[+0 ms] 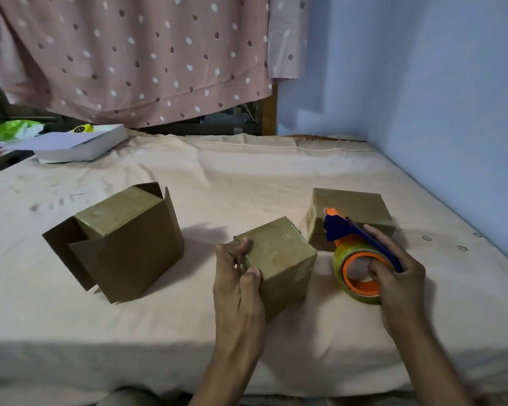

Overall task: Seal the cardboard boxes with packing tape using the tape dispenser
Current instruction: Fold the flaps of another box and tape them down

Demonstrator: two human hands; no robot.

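forearms: bare, no sleeves | hands: left [237, 276], right [399, 271], ungloved | jewellery: none seen

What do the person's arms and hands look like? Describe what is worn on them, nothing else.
Both forearms are bare as far as the picture shows: no sleeves or cuffs. The left hand and right hand wear no gloves. No watch, bracelet or ring shows on either wrist or on the visible fingers. No markings are visible.
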